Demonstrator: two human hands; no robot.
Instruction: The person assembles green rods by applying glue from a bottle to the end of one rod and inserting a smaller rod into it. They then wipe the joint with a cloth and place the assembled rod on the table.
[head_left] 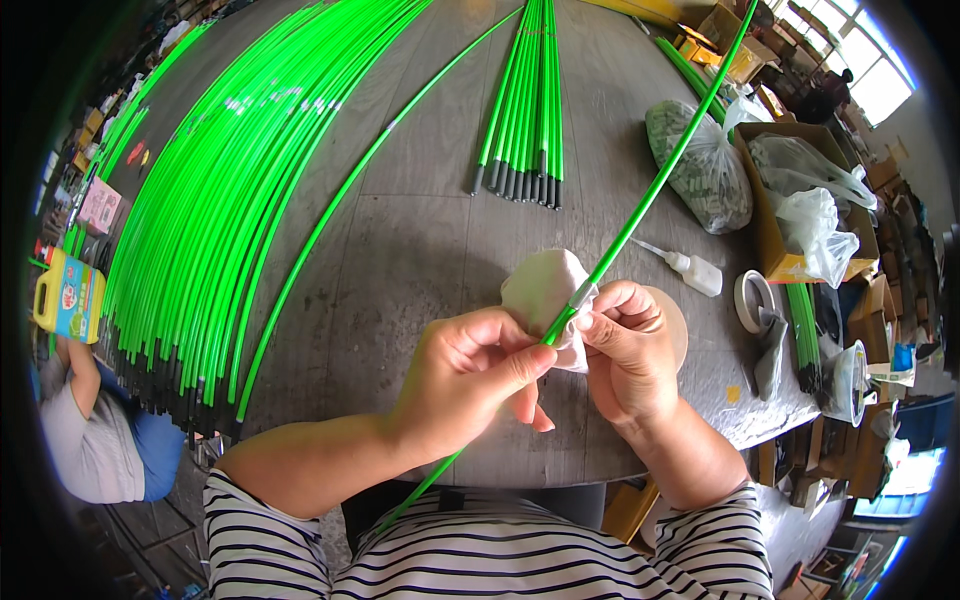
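Note:
A long thin green rod (pixel 655 188) slants from my lap, under my left forearm, up to the far right. My left hand (pixel 465 365) pinches it between thumb and fingers, just below a silver metal sleeve (pixel 581 294) on the rod. A whitish cloth (pixel 540 280) is bunched around the rod there, part of it behind the fingers. My right hand (pixel 632 350) is closed on the cloth beside the sleeve, thumb and forefinger against it; its other fingers are curled.
Many green rods with black ends (pixel 240 150) cover the table's left; a smaller bundle (pixel 525 110) lies at the far middle. Rightward are a dropper bottle (pixel 695 273), a tape roll (pixel 752 300), a bag of small parts (pixel 700 165) and a cardboard box (pixel 785 262). A person (pixel 95 440) is at left.

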